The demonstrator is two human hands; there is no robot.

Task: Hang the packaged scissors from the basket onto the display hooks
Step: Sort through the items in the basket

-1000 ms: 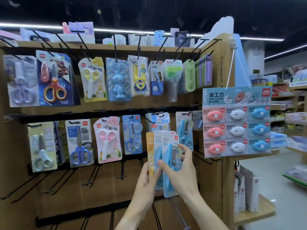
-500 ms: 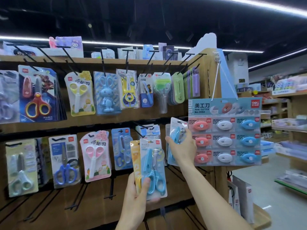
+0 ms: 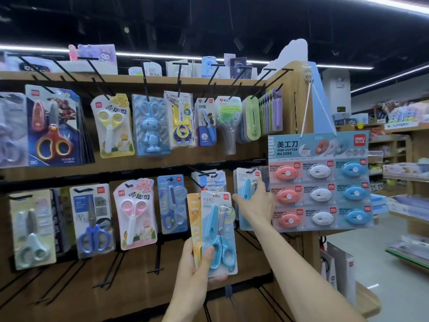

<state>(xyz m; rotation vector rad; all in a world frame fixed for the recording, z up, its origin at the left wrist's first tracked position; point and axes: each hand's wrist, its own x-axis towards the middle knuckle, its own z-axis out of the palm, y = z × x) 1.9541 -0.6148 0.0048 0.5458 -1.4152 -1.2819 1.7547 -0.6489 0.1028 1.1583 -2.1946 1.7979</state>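
While my left hand (image 3: 197, 263) grips a small stack of packaged scissors, thumb pressed on the front blue pack (image 3: 219, 231) with an orange pack (image 3: 194, 219) behind it, my right hand (image 3: 256, 205) reaches up to the lower hook row. Its fingers hold a single blue scissors pack (image 3: 246, 189) at the far right end of that row; whether the pack's hole sits on a hook I cannot tell. Just right of it hangs a mini cutter card (image 3: 320, 182). Left along the row hang pink scissors (image 3: 134, 212) and dark blue scissors (image 3: 92, 219). Upper hooks carry yellow scissors (image 3: 111, 126) and a rabbit-shaped pack (image 3: 149, 126).
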